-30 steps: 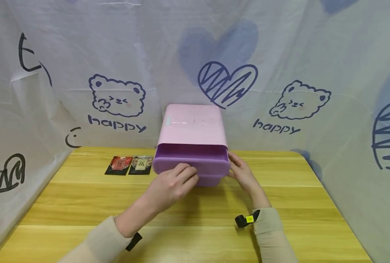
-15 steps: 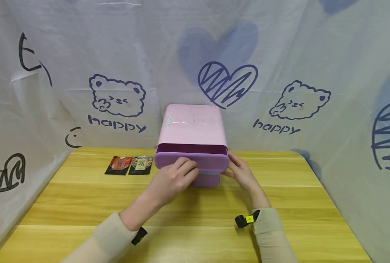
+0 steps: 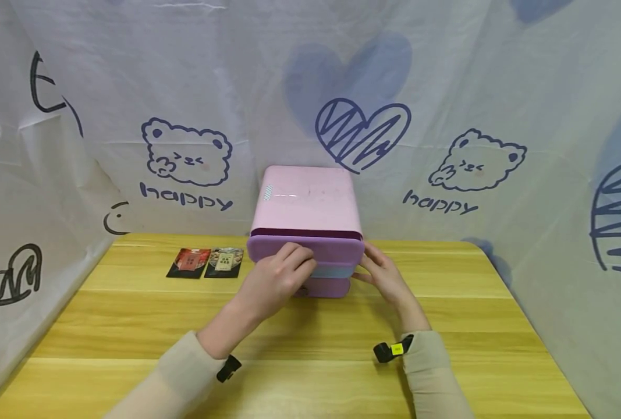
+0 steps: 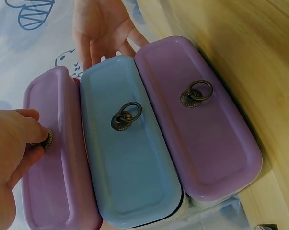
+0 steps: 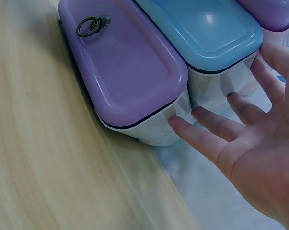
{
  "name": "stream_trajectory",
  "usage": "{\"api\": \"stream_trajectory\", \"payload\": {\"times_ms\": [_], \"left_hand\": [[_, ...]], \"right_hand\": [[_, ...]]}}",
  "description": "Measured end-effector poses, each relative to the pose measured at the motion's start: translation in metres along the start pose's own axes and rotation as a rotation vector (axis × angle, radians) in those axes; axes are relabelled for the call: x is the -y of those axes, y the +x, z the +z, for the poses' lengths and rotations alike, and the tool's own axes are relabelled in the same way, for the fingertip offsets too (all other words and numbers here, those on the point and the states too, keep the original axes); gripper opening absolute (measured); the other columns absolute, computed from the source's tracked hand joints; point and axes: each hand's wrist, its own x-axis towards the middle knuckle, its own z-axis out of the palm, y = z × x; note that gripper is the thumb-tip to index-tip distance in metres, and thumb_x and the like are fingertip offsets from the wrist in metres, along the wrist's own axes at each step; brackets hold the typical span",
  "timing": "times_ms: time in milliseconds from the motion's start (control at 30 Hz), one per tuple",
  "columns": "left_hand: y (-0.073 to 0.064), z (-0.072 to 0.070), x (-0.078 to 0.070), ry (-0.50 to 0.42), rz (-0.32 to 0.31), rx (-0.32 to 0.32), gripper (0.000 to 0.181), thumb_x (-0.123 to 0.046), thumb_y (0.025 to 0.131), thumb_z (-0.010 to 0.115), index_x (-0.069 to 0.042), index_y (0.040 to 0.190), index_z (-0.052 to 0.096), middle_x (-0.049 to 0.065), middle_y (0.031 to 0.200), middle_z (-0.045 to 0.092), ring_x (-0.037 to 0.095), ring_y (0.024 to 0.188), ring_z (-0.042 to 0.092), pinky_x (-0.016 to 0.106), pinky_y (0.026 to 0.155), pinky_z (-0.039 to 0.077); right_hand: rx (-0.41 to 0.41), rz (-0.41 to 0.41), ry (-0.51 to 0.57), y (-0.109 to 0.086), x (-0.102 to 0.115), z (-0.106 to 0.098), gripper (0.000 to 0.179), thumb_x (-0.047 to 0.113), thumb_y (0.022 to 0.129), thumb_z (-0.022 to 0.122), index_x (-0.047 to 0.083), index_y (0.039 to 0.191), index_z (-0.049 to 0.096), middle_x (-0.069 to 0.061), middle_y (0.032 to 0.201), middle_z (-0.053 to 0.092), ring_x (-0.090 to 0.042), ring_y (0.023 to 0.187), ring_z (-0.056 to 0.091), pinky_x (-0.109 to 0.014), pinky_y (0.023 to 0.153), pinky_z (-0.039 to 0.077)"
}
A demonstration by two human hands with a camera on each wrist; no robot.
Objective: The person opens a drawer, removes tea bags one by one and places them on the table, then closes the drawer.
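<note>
A small chest of drawers with a pink top stands at the back of the table in the head view. Its top purple drawer juts out slightly, leaving a thin dark gap. My left hand pinches the metal ring pull on that drawer's front. Below it, the blue drawer and the bottom purple drawer sit closed, with ring pulls hanging loose. My right hand is at the chest's right side, its straight fingertips against the white side walls in the right wrist view.
Two small packets, one red and black and one with a cream label, lie left of the chest on the wooden table. A printed cloth hangs right behind the chest.
The top purple drawer has slid back into the chest, narrowing its opening to a thin gap. My left hand has moved forward with it. The right hand stays at the chest's side.
</note>
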Motion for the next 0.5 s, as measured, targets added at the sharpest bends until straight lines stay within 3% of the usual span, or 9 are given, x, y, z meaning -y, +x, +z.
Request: {"api": "stream_trajectory", "payload": {"times_ms": [200, 500], "left_hand": [[0.0023, 0.0037, 0.0018, 0.000, -0.029, 0.002, 0.009, 0.004, 0.093, 0.072, -0.003, 0.099, 0.073, 0.008, 0.106, 0.070, 0.024, 0.098, 0.066, 0.026, 0.076, 0.061], [0.0042, 0.0093, 0.0057, -0.013, -0.063, 0.009, 0.016, 0.005, 0.088, 0.078, -0.004, 0.100, 0.074, 0.007, 0.107, 0.071, 0.023, 0.100, 0.066, 0.027, 0.079, 0.061]], "right_hand": [[0.009, -0.014, 0.011, 0.0010, -0.0023, -0.0014, 0.055, 0.020, 0.110, 0.052, 0.004, 0.160, 0.037, -0.019, 0.164, 0.036, -0.040, 0.143, 0.043, -0.050, 0.105, 0.053], [0.023, -0.019, 0.022, 0.0028, -0.0041, -0.0020, 0.057, 0.019, 0.110, 0.052, 0.004, 0.161, 0.034, -0.018, 0.165, 0.034, -0.042, 0.146, 0.040, -0.053, 0.106, 0.052]]}}
